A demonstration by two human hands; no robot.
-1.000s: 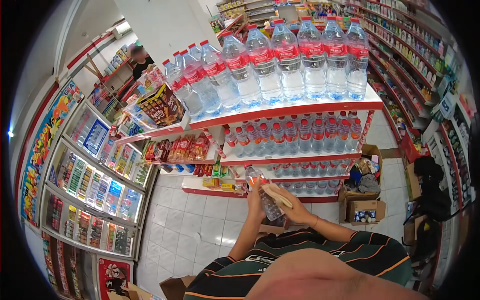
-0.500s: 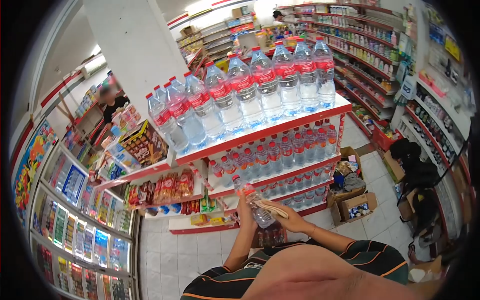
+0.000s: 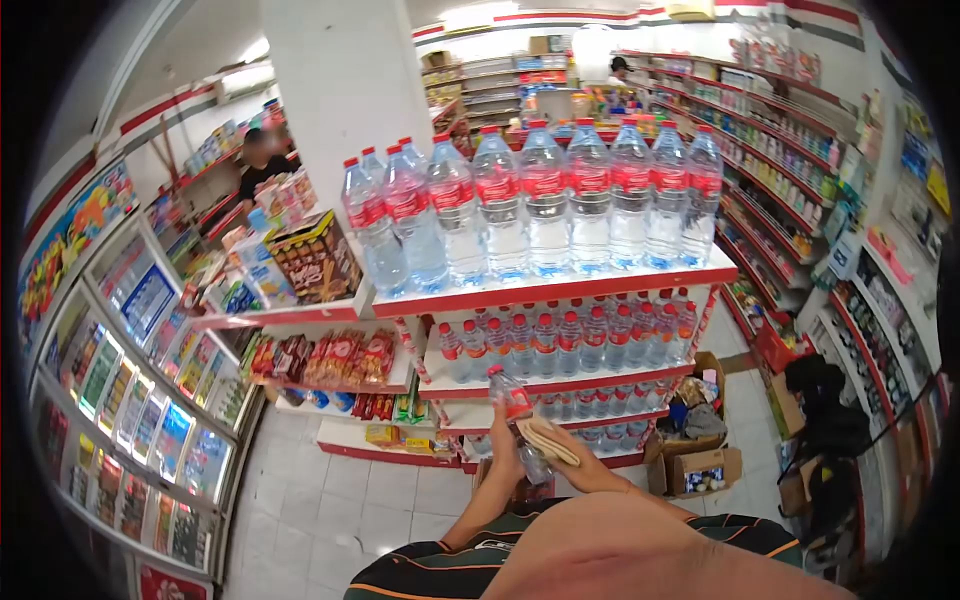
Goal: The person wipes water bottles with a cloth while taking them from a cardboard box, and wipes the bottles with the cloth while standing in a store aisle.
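A clear plastic water bottle [image 3: 513,397] with a red cap and red label is tilted in front of my body. My left hand [image 3: 505,445] is wrapped round its side. A folded cream cloth [image 3: 547,440] lies under my right hand [image 3: 580,460], whose fingers press it against the bottle's lower part. Directly ahead is a red-edged shelf unit [image 3: 560,290]. Tall water bottles [image 3: 548,215] stand in a row on its top, and smaller bottles [image 3: 570,340] of the same look fill the shelves below.
Left of the bottles are a biscuit box [image 3: 315,262] and snack packs [image 3: 350,357]. A glass-door fridge [image 3: 140,400] lines the left side. Open cardboard boxes [image 3: 705,470] sit on the floor at right, near a dark bag [image 3: 835,420]. A person [image 3: 262,165] is behind the shelves.
My view has turned, so the shelves appear lower and further right. The bottle and both hands have shifted slightly with it; the cloth is still against the bottle.
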